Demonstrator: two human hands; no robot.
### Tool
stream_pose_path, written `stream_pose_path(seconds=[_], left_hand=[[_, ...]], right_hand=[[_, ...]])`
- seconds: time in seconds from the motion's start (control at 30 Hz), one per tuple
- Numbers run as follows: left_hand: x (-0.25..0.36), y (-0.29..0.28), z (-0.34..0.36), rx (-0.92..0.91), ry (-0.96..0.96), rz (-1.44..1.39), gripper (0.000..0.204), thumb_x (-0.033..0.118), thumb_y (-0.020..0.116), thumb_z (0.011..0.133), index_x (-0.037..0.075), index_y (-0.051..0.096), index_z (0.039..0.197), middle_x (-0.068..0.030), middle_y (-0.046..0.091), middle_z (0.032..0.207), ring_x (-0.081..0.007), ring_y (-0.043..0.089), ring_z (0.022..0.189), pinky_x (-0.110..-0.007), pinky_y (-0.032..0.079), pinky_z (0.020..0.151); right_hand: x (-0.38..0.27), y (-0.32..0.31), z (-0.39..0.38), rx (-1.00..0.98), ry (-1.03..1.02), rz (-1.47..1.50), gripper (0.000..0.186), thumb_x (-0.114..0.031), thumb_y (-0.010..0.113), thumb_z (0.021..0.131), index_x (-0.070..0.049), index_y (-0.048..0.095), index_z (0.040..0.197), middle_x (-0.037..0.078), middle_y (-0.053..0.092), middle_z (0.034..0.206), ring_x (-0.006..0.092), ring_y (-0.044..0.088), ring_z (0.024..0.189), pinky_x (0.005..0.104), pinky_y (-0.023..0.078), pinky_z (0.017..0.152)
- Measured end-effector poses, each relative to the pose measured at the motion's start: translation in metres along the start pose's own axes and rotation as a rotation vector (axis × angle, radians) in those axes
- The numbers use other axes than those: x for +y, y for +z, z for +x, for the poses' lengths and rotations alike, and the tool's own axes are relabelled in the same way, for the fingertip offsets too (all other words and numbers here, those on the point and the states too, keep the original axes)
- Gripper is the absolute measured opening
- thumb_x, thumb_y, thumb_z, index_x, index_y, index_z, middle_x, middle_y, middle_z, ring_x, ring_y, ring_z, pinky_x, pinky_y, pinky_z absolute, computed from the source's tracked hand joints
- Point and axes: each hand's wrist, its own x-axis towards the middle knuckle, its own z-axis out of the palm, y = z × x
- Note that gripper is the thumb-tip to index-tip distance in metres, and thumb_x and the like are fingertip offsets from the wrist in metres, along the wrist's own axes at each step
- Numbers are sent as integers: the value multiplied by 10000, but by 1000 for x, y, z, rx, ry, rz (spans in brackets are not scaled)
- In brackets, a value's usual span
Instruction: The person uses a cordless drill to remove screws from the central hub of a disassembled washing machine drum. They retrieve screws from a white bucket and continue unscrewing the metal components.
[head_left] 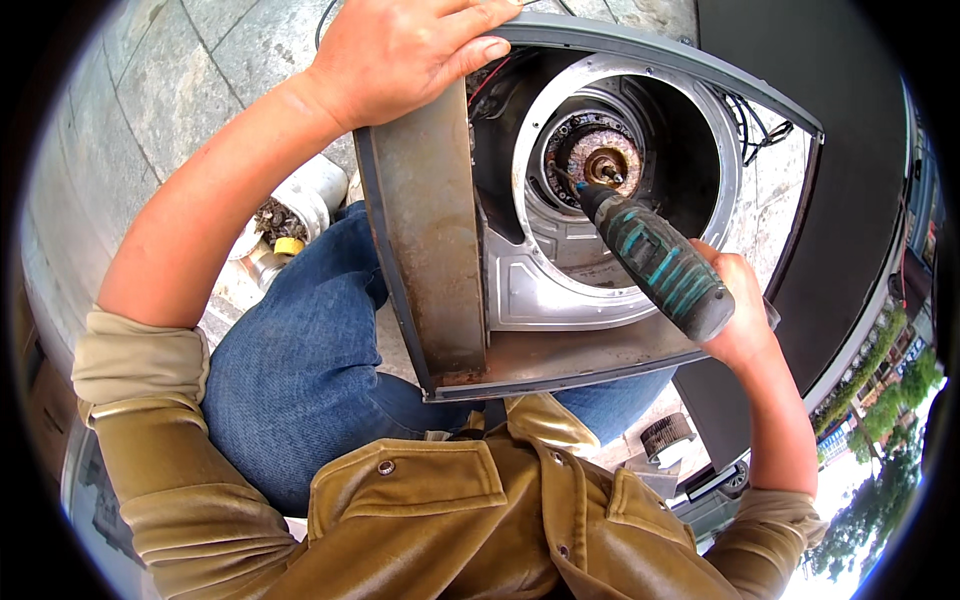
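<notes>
The metal housing [425, 230] is propped btwn the legs [290, 350], its round opening faced up toward the wearer, prob. so it can be braced & the inside reached. The L hand [400, 60] is laid over its upper L corner, thumb & forefinger stretched along the edge; the other fingertips are hidden, so whether the rim is pinched can't be told. Prob. the frame is steadied there, opp. the tool side, vs. twisting. The drill [660, 265] is gripped by the R hand [742, 305], fingers closed round a handle mostly hidden by its body. Its nose is angled thru the metal ring [538, 118] toward the rusty hub [622, 155], prob. b/c the centre is best got at from the front; tip contact can't be confirmed. A white tub [318, 180] w/ debris & a brown roll [665, 432] are placed on the floor, one per side, prob. out of the way.
</notes>
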Motion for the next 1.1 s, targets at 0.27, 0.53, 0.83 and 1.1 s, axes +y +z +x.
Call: stream_pose_path(seconds=[0.27, 0.53, 0.83, 1.1], left_hand=[[-3, 2, -1, 62, 20, -32, 358, 371, 602, 915, 95, 674, 1132, -67, 676, 903, -210, 673, 828, -555, 404, 1055], [0, -5, 0, 59, 8, -54, 339, 354, 623, 898, 101, 680, 1116, -67, 670, 888, -212, 670, 813, -556, 414, 1039], [-1, -1, 1, 80, -1, -97, 330, 331, 648, 881, 94, 688, 1107, -64, 655, 865, -219, 661, 805, -562, 420, 1032], [0, -1, 1, 82, 0, -91, 333, 329, 648, 883, 92, 688, 1112, -72, 649, 856, -231, 660, 806, -567, 418, 1034]], right_hand=[[2, 1, 0, 19, -27, 72, 275, -243, 751, 693, -42, 615, 824, 205, 633, 687, 406, 651, 724, 423, 511, 639], [-3, 0, 2, -2, -16, 36, 284, -234, 758, 685, -33, 609, 821, 210, 629, 687, 407, 650, 721, 429, 511, 636], [-6, -4, 4, -37, 0, 34, 274, -240, 753, 688, -35, 612, 805, 213, 623, 681, 408, 646, 711, 431, 509, 631], [-7, -2, 3, -31, 2, 31, 276, -251, 743, 699, -29, 607, 794, 219, 615, 682, 414, 638, 709, 427, 503, 630]])
